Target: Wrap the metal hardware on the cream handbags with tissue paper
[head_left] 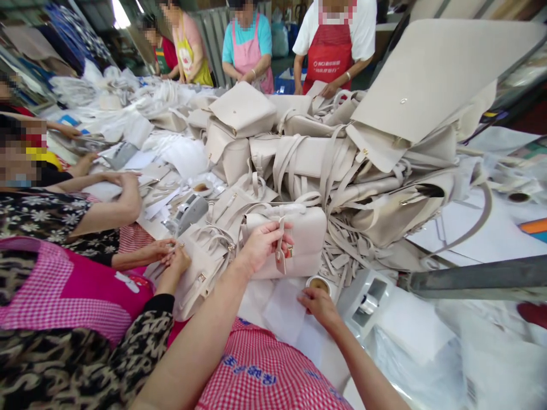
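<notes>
A pale beige handbag (308,236) stands upright on the worktable in front of me. My left hand (265,244) is closed at its front, thumb and fingers pinching a narrow strap (280,256) that hangs over the clasp. Lower and to the right, my right hand (319,306) is closed with its fingertips together, beside a roll of tape (319,283) and at the edge of thin white sheets (287,307). What those fingertips hold, if anything, is too small to make out.
A heap of beige bags (316,154) and loose straps rises behind the handbag. Right of my right hand sits a grey tape dispenser (366,299), near plastic film (419,359) and a metal bar (478,277). At my left, a co-worker's hands (173,256) handle another bag. Several people stand across the table.
</notes>
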Demonstrator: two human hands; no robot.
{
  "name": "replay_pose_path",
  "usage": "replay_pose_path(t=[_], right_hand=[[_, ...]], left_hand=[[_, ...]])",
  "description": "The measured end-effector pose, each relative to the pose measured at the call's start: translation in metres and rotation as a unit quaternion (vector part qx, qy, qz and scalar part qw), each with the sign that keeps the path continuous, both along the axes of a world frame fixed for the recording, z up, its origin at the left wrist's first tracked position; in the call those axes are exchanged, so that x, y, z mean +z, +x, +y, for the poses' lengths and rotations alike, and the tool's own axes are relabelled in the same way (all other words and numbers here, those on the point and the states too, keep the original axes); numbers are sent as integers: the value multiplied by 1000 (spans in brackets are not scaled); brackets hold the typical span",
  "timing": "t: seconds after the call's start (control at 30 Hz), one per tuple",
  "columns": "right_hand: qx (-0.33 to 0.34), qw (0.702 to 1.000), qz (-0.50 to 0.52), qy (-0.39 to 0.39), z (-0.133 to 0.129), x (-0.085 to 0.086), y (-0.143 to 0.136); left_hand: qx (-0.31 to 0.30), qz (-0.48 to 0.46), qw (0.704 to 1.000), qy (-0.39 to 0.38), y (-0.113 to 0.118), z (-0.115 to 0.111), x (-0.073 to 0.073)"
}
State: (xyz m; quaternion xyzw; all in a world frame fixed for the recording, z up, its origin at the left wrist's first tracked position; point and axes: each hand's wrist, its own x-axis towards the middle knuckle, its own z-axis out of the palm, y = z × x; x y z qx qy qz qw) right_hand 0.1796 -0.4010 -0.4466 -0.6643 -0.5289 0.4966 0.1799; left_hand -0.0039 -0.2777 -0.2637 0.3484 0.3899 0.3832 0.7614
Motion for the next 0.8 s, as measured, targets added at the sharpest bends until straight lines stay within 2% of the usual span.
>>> replay_pose_path(t=[0.33,0.47,0.57,0.67,0.8], right_hand=[[35,997,-59,22,-1,14,4],[57,997,-20,39,-4,24,6],[55,998,29,29,-8,33,12],[34,997,74,9,-12,46,21],[-1,986,166,-17,-14,81,35]], left_hand=[[4,0,1000,10,7,9,-3],[-11,6,1000,12,4,8,-2],[-44,43,998,23,-2,5,-2],[-92,134,985,48,-8,0,-5],[-147,219,963,57,-12,-5,-6]])
